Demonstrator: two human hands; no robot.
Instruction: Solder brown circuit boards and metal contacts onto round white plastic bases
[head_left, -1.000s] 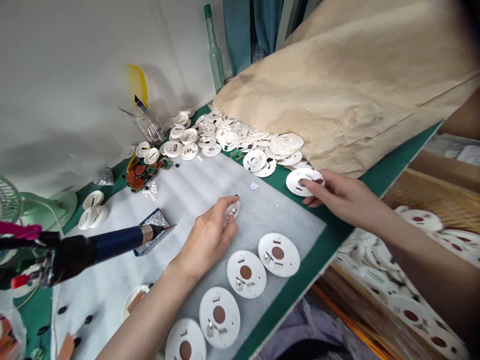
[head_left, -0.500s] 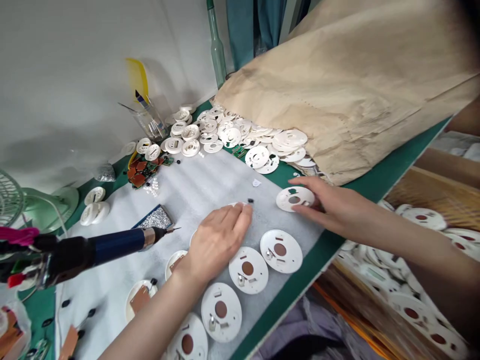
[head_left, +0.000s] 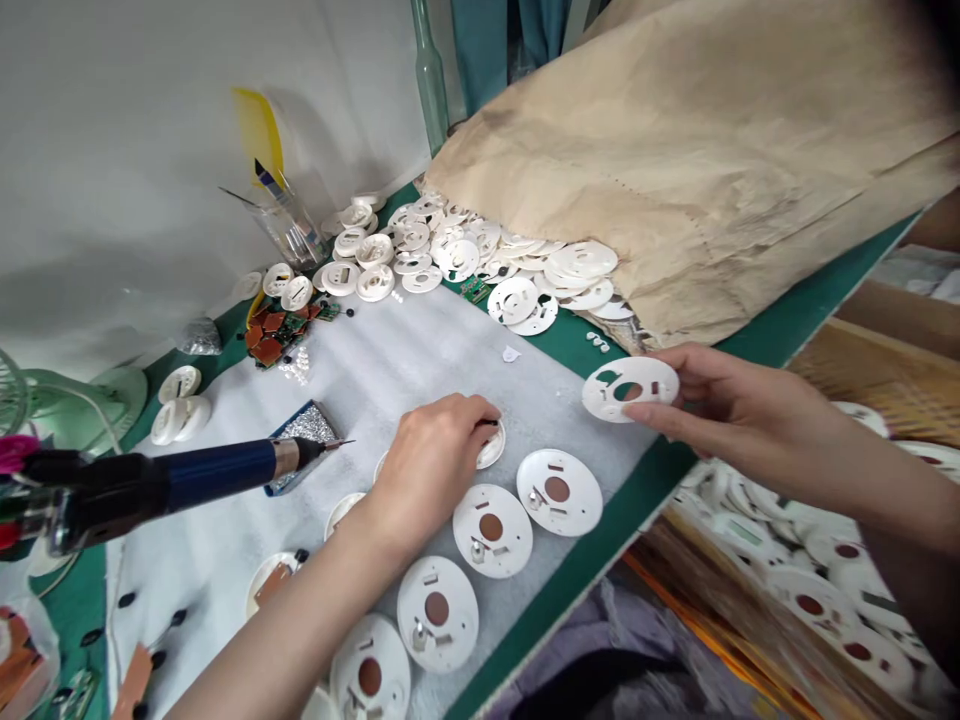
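Soldering iron: the soldering iron (head_left: 187, 475) lay across the left side of the desk (head_left: 750, 335), tip pointing at my left hand and close to it. If it was hot, which I could not tell, one careless shift of my wrist could have burned me.
Left hand: my left hand (head_left: 431, 465) was curled down, fingers closed on the small disc (head_left: 493, 447) at the middle of the foam sheet (head_left: 420, 360). My knuckles hid it, so a crooked seating might have gone unnoticed.
Row of discs: the finished discs (head_left: 559, 490) lay close along the near edge. A nudge from my forearm could have pushed one off.
Big disc: the big disc (head_left: 630, 388) hung in the air over the near right edge of the desk, touching nothing but my fingers.
Right hand: my right hand (head_left: 720, 400) pinched only its right rim. With so slight a hold, I judged it could tip and fall past the edge.
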